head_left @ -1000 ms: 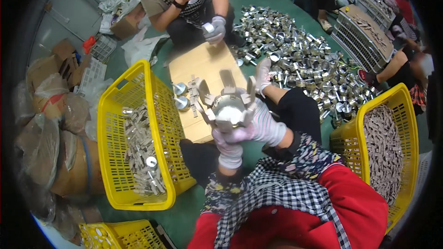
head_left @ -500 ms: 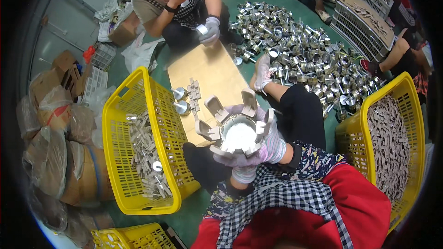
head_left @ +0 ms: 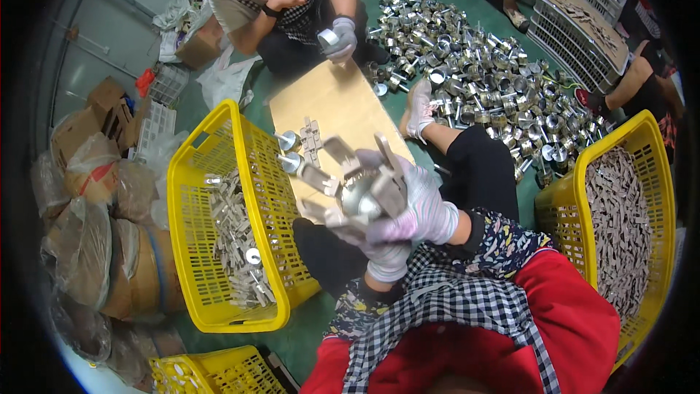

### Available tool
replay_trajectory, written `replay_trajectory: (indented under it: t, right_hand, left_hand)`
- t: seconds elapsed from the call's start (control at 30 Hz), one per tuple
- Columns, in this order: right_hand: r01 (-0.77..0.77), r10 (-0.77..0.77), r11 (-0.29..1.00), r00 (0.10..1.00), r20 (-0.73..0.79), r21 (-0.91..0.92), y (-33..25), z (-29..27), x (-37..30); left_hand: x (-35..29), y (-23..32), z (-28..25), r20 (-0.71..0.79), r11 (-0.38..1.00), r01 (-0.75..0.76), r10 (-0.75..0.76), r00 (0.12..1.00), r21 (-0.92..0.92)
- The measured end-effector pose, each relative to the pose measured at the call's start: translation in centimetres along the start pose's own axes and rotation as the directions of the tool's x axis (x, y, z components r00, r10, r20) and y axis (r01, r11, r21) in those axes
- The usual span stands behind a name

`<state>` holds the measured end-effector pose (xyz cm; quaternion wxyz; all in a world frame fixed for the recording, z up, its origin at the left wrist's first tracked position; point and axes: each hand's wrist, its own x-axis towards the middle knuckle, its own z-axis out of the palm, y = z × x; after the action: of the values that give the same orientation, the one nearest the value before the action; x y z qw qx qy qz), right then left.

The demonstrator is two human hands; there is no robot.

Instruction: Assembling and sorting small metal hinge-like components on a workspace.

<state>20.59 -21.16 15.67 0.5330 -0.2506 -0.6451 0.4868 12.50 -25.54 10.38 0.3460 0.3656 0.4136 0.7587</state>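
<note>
In front of my lap, both gloved hands hold a round metal cup (head_left: 357, 197) ringed by several beige plastic clips (head_left: 390, 188) that stick up past its rim. My right hand (head_left: 426, 208) wraps around the far right side, fingers curled behind the clips. Below the cup, my left hand (head_left: 385, 257) supports it from the near side, its fingers partly hidden and blurred. Beyond lies a tan board (head_left: 339, 106) with a small group of loose beige clips (head_left: 310, 140). Two stemmed metal pieces (head_left: 289, 162) rest at the board's left edge.
A yellow basket (head_left: 283, 244) of clips stands left, another yellow basket (head_left: 561, 225) right. Stemmed metal cups (head_left: 474, 80) lie heaped on the green floor. Across the board, a co-worker's gloved hand (head_left: 338, 40) holds a metal piece. Wrapped cartons (head_left: 146, 270) line the left.
The cup has tilted and turned in my hands, so its bright inside faces me less. My right hand has shifted round its side. The whole view has moved slightly.
</note>
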Motion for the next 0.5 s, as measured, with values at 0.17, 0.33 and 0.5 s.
replay_trajectory:
  t: [0.17, 0.33, 0.5]
  right_hand:
    - [-0.233, 0.264, 0.915, 0.963, -0.052, 0.33, 0.5, 0.6, 1.0]
    - [0.011, -0.02, 0.992, 0.998, 0.065, 0.123, 1.5, -0.1, 1.0]
    - [-0.074, 0.072, 0.996, 0.997, 0.035, 0.059, 1.1, 0.6, 1.1]
  left_hand:
    - [1.1, 2.7, 0.9, 0.105, 0.958, 0.283, -0.287, 0.952, 0.051]
    - [1.0, -1.8, -3.4, 0.083, 0.811, 0.537, -0.534, 0.842, -0.233]
    - [0.8, 0.1, -2.3, 0.127, 0.565, 0.708, -0.737, 0.664, -0.424]
